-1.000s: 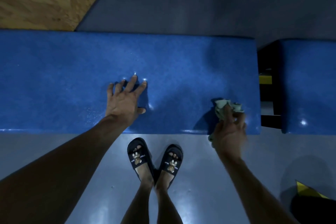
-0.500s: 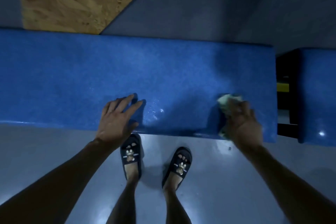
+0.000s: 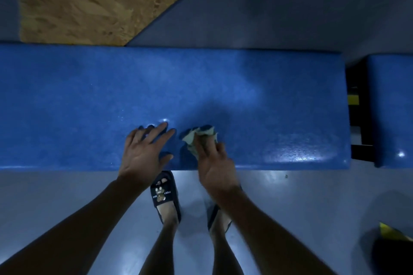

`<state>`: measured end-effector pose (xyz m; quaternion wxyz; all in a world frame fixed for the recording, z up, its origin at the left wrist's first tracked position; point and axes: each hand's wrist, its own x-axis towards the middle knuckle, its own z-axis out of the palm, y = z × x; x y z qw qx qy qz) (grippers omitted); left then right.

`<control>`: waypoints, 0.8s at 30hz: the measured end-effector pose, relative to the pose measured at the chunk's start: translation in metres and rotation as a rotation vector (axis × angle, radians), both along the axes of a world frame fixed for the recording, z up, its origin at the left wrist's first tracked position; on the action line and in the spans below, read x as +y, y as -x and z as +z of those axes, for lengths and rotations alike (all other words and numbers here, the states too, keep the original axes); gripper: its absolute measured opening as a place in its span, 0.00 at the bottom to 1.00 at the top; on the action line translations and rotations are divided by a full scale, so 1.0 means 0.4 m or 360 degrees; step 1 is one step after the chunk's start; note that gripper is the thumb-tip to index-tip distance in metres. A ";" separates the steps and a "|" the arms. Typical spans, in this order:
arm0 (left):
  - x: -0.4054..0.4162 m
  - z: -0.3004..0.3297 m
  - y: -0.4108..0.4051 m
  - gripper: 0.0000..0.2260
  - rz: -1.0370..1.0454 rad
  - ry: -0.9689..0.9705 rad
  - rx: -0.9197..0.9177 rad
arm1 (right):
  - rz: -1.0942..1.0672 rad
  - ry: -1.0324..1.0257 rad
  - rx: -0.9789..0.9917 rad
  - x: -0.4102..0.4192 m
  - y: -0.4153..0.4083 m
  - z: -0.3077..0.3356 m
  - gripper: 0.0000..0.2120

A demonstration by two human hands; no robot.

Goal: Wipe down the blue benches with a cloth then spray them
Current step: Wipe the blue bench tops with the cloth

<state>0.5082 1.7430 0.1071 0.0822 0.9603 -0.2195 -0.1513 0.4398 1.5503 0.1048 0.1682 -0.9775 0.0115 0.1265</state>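
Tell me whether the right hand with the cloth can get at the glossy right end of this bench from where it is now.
Probably yes. The right hand grips the cloth near the middle of the bench, and the top between it and the right end is bare, so nothing blocks a sweep there.

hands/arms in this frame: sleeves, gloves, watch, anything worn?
Nothing worn that the view shows. The left hand and right hand are bare, no gloves, and no rings or watch can be made out in the dim light. Both forearms are bare to the frame edge, with no sleeve in view.
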 end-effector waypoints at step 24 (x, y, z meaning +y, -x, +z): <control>0.130 0.001 -0.125 0.20 -0.0002 0.0270 -0.0172 | -0.0051 0.0009 0.0088 -0.055 0.033 -0.006 0.39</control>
